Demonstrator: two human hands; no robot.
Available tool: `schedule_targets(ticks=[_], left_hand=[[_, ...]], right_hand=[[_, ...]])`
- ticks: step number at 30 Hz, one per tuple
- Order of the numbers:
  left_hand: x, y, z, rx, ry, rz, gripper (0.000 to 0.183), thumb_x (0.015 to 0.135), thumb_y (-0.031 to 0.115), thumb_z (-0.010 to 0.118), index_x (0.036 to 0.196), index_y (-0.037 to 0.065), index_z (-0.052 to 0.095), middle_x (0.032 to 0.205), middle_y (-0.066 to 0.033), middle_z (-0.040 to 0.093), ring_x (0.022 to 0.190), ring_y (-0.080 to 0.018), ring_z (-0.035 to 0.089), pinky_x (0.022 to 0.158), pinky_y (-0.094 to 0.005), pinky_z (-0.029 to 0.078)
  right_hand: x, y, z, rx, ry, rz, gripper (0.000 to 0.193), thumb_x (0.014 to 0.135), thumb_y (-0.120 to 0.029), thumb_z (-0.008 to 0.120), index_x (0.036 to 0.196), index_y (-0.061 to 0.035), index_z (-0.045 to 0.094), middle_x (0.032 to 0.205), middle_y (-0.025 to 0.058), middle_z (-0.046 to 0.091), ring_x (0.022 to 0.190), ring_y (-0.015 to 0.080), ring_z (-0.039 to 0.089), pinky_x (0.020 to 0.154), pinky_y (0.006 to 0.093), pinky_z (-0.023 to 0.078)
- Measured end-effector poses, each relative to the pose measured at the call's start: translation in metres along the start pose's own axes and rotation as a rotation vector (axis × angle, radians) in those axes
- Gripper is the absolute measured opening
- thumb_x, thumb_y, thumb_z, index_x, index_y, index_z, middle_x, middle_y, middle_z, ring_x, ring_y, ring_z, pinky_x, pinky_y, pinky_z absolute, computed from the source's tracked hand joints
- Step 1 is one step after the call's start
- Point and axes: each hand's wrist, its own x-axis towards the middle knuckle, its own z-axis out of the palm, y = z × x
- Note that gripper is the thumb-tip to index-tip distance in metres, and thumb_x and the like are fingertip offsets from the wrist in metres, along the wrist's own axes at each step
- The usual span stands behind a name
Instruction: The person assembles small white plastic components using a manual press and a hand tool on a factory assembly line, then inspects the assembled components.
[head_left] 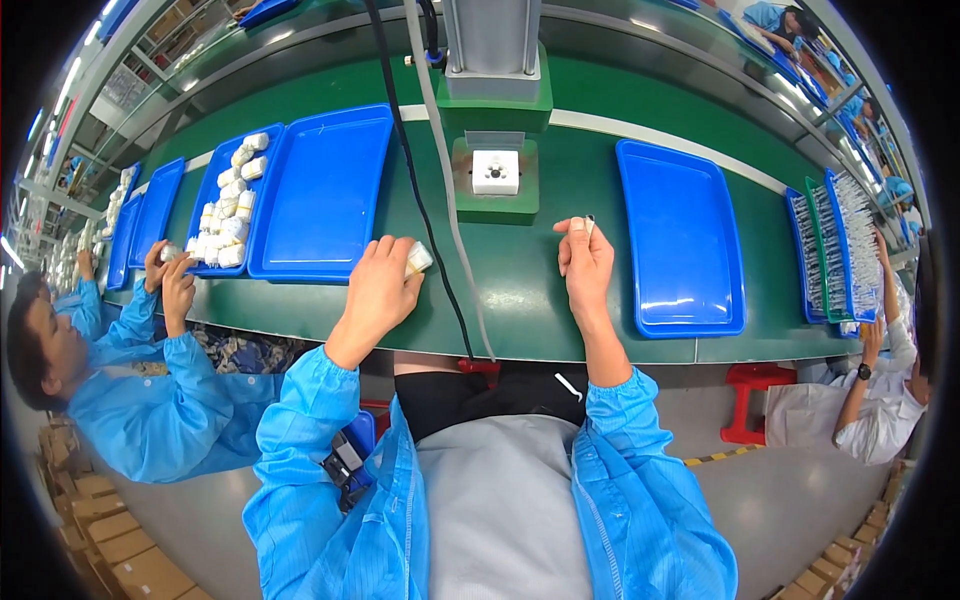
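Both hands held small parts over the green surface (520,300).

Left hand (378,290) had its fingers closed on a white plug body (418,258), probably light, rigid and best held by its sides; right hand (586,262) pinched a tiny metal pin (589,222) before the fixture (495,175), between blue trays (325,190).

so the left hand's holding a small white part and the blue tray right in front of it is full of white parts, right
Not quite. The left hand does hold a small white part, but the blue tray in front of it is empty; the head view shows the white parts in the next tray over.
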Motion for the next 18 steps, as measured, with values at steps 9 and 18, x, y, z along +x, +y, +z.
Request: schedule_targets(ticks=[9, 18], left_hand=[[-0.016, 0.042, -0.051, -1.278, 0.16, -0.215, 0.046, 0.088, 0.015, 0.065, 0.128, -0.001, 0.049, 0.111, -0.012, 0.063, 0.096, -0.0182, 0.063, 0.085, -0.0337, 0.051], [-0.026, 0.064, -0.073, -1.746, 0.121, -0.148, 0.047, 0.093, 0.023, 0.057, 0.132, 0.0, 0.047, 0.107, -0.0151, 0.06, 0.088, -0.0215, 0.062, 0.073, -0.0322, 0.05]], right_hand=[[-0.001, -0.001, -0.004, -0.013, 0.008, 0.002, 0.034, 0.104, -0.032, 0.049, 0.097, -0.0029, 0.064, 0.06, -0.0024, 0.046, 0.049, 0.005, 0.04, 0.043, 0.022, 0.029], [-0.003, -0.002, -0.001, -0.025, -0.001, -0.004, 0.035, 0.105, -0.033, 0.049, 0.096, -0.0029, 0.064, 0.061, -0.0023, 0.046, 0.05, 0.0045, 0.04, 0.044, 0.0211, 0.03]])
